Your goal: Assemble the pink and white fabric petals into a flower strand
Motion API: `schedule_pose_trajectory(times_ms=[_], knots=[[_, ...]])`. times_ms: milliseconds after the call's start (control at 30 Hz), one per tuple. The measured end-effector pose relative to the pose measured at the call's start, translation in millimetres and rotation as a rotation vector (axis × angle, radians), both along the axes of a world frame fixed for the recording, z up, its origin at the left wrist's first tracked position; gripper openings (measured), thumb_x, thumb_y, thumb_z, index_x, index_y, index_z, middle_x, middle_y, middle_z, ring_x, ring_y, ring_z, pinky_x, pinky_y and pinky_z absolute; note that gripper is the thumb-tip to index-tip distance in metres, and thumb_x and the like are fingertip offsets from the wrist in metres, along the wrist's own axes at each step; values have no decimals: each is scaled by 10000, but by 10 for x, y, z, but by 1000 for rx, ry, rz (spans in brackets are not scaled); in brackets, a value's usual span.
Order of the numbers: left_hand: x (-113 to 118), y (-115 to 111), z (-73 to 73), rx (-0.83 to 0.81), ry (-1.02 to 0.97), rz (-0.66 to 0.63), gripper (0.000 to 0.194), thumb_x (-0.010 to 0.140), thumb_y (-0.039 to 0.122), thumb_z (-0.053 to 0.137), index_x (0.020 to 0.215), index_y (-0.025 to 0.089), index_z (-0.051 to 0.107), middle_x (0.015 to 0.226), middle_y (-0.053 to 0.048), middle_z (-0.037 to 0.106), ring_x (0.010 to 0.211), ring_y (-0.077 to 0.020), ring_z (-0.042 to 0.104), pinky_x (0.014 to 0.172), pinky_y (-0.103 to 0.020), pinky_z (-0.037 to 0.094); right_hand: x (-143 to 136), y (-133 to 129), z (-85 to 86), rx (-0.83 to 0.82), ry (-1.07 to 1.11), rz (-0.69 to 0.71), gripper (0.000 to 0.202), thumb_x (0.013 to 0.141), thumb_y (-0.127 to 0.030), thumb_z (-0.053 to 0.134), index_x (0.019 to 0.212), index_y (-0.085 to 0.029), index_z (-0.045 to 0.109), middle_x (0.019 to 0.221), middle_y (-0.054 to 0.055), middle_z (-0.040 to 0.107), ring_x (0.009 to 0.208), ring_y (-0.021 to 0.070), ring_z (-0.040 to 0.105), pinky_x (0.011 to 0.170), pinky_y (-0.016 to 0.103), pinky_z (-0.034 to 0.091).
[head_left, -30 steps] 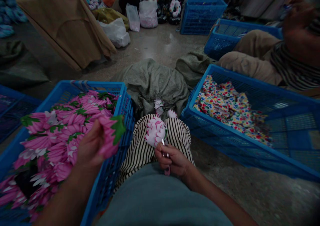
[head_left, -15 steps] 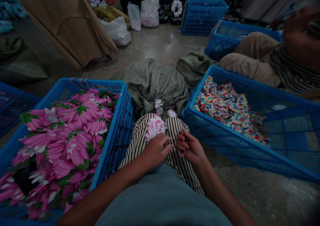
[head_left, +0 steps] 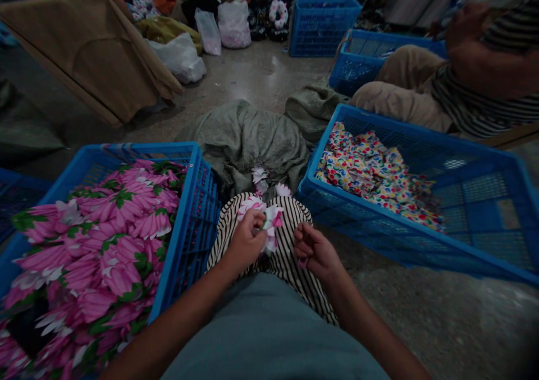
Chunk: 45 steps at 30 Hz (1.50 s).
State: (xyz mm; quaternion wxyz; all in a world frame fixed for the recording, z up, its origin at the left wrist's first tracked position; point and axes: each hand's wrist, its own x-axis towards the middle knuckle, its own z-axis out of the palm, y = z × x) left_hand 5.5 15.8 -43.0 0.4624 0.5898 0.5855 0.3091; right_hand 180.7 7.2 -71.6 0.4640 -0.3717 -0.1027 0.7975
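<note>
Since the frame half a second earlier, the left hand [head_left: 246, 239] has shifted slightly up and left, and a pink-and-white petalled cloth piece [head_left: 272, 225] now shows at its fingertips. That hand pinches the piece between thumb and fingers, over the lap at the centre of the frame. Just right of it, the right hand [head_left: 318, 251] is loosely curled, a small pink loop [head_left: 302, 262] at its lower fingers; how firmly it holds the loop cannot be told.

Beneath both hands lie black-and-cream striped trousers [head_left: 227, 223], and more white-and-pink petalled pieces [head_left: 251, 203] rest at the knees, near a crumpled grey-green woven sack [head_left: 252, 133]. On the left, a blue slatted plastic crate [head_left: 193, 161] is heaped with pink petalled pieces with green tips [head_left: 126, 200]. At right, another long blue crate [head_left: 421, 217] carries multicoloured patterned cloth [head_left: 370, 166].

Dull grey concrete floor [head_left: 252, 71] catches a faint sheen at upper centre. Brown cloth [head_left: 84, 49] drapes a slanting form at upper left; whitish plastic bags [head_left: 233, 25] stand beyond it. Another person's beige trousers [head_left: 400, 99] show at upper right.
</note>
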Motion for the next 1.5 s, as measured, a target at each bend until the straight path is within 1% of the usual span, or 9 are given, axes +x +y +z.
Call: schedule_pose_trajectory(times_ms=[100, 200, 333, 433, 700, 867, 1067, 1300, 1500], knots=[[-162, -9, 303, -141, -364, -79, 227, 628, 71, 460, 808, 200, 410, 674, 47, 419, 609, -93, 432, 569, -199, 349, -79, 50, 168, 225, -313, 50, 253, 748, -417, 576, 787, -167, 572, 552, -57, 503, 328, 27, 242, 309, 155, 189], [-225, -28, 470, -272, -600, -188, 229, 615, 61, 517, 793, 189, 453, 688, 48, 448, 611, -81, 433, 554, -189, 340, -187, 85, 319, 396, -411, 183, 328, 652, -385, 679, 880, -164, 599, 688, -15, 577, 467, 65, 426, 408, 175, 319], [-200, -63, 466, -298, -715, 2, 247, 678, 126, 583, 891, 206, 488, 705, 51, 498, 597, -77, 472, 542, -186, 358, -318, 53, 399, 405, -367, 247, 201, 693, -326, 658, 667, -155, 556, 564, -39, 522, 485, 73, 434, 462, 187, 337], [-164, -120, 423, -428, -720, 30, 241, 696, 230, 630, 912, 163, 548, 747, 7, 583, 661, -113, 535, 610, -224, 401, -369, 0, 394, 382, -421, 135, 192, 715, -323, 642, 673, -163, 543, 547, -48, 514, 471, 70, 412, 454, 186, 326], [-67, -235, 416, -473, -822, 205, 235, 737, 298, 598, 925, 158, 612, 706, -3, 630, 570, -100, 522, 555, -215, 395, -338, 22, 387, 392, -542, 175, 215, 717, -354, 615, 647, -168, 534, 531, -39, 476, 464, 84, 376, 425, 201, 280], [-98, -235, 450, -411, -682, 200, 242, 754, 313, 580, 928, 146, 597, 670, 10, 585, 539, -82, 474, 494, -185, 341, -221, 34, 476, 527, -903, 23, 180, 742, -279, 576, 613, -176, 504, 536, -46, 416, 509, 98, 371, 477, 217, 301], [-95, -260, 487, -326, -412, 96, 196, 756, 343, 560, 790, 151, 577, 608, 33, 528, 517, -81, 428, 483, -186, 324, -333, -41, 637, 692, -833, 252, 79, 767, -238, 539, 723, -181, 505, 608, -37, 451, 554, 105, 412, 507, 217, 335], [-152, -275, 500, -333, -319, 93, 171, 754, 315, 540, 761, 147, 569, 639, 21, 548, 551, -93, 453, 517, -196, 347, -181, 105, 592, 612, -1014, -61, 129, 820, -254, 467, 705, -194, 467, 582, -50, 395, 519, 101, 371, 492, 220, 317], [-102, -248, 500, -391, -332, 53, 183, 743, 324, 537, 766, 145, 567, 657, 11, 573, 558, -108, 482, 507, -204, 350, -200, -5, 698, 1032, -1125, 303, 182, 797, -270, 513, 950, -171, 517, 767, 19, 513, 656, 144, 481, 577, 259, 365]])
